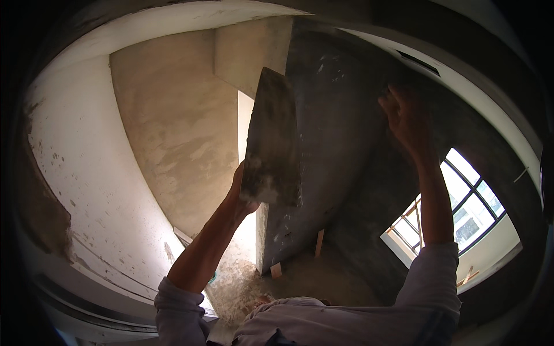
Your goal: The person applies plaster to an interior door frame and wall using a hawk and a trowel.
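My left hand [239, 193] grips a long, flat, dark plasterer's hawk [272, 138] from behind and below. The board stands tilted up in front of me, narrower at its far end, and hides most of the fingers. Pale smears mark its lower part. Raised at the right, my right hand [408, 118] is close to the dark grey plastered wall [340, 132], with its fingers curled. Whatever it may be holding is lost against the dark surface.
A tan, patchy plastered wall [167, 127] and a white spattered wall [75, 155] stand to the left. At the right is a dark-framed window [470, 207]. A bright narrow opening [245, 118] shows behind the board. Small wood pieces [319, 243] lean low by the wall.
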Demonstrator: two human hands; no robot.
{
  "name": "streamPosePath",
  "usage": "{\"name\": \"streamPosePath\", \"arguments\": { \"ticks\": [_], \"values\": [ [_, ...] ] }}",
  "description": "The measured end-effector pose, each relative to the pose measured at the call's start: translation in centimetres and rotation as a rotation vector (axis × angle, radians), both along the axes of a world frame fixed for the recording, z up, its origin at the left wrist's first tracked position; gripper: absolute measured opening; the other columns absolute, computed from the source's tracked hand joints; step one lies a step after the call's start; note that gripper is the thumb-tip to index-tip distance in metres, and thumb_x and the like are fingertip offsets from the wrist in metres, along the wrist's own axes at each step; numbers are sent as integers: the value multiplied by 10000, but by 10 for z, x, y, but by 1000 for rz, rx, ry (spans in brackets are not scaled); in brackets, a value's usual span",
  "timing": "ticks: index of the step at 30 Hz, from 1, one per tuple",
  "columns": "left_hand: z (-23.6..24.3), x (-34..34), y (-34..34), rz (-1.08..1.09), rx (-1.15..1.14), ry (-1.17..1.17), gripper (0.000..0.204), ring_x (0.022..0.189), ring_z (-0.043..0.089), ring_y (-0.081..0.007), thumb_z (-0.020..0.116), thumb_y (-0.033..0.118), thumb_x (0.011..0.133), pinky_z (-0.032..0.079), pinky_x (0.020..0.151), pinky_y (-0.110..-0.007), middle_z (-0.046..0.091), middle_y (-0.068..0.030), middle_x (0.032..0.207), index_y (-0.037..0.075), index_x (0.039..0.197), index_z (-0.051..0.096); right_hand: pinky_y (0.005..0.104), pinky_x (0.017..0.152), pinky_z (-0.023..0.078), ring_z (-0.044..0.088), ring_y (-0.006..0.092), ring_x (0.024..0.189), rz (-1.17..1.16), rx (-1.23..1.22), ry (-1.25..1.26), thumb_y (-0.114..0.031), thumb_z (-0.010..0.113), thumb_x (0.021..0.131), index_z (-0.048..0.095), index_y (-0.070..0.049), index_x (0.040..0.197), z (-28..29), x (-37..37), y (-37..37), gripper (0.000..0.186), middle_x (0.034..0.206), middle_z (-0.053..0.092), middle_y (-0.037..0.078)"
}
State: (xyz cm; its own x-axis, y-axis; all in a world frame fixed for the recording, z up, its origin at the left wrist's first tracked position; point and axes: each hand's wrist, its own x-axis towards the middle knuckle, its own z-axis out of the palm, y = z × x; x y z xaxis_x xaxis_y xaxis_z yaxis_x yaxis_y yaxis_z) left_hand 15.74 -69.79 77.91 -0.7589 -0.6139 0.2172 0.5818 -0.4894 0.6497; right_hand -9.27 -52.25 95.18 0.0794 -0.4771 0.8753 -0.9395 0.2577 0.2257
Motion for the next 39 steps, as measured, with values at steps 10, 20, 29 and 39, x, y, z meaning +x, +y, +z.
{"name": "streamPosePath", "arguments": {
  "ticks": [10,20,29,39],
  "values": [
    [66,-108,3,-57,-15,37,262,940,584,-186,635,202,877,544,783,-357,562,-44,1057,142,1107,526,419,733,495,633,325,833,-113,-39,145,-265,645,850,611,-75,1131,70,-15,9,340,893,636,140],
    [123,-93,34,4,49,-7,249,1038,537,-180,531,253,940,506,858,-362,534,-51,1126,155,1167,509,469,706,495,624,374,824,-68,-5,182,-250,586,880,607,-68,999,80,79,50,218,859,619,169],
    [136,-84,48,-17,-6,-40,262,1061,530,-153,451,274,978,507,892,-338,534,-32,1162,152,1201,513,451,766,501,639,332,882,-442,65,91,-258,591,885,597,-64,1123,77,3,13,308,963,629,143],
    [115,-54,42,35,-24,-43,275,1087,506,-144,454,291,987,486,925,-338,501,15,1212,163,1228,481,453,740,521,629,358,886,-188,39,125,-254,561,894,585,-57,1035,77,57,31,244,892,610,173]
  ]
}}
